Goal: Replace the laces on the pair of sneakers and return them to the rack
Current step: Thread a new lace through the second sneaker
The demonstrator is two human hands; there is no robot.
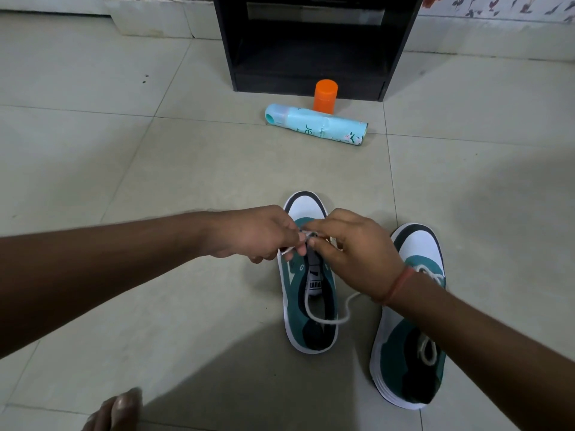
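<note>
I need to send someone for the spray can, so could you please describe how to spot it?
Find the black rack against the far wall. On the floor tiles just before it lies the spray can, pale blue and on its side. The orange container behind it stands upright instead.

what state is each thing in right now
left hand: pinching the white lace
right hand: pinching the same lace
left teal-and-white sneaker: upright, partly laced, lace end loose
right teal-and-white sneaker: upright, laced
light blue spray can: lying on its side
orange cap: standing upright
black rack: lower shelf holds no shoes
</note>
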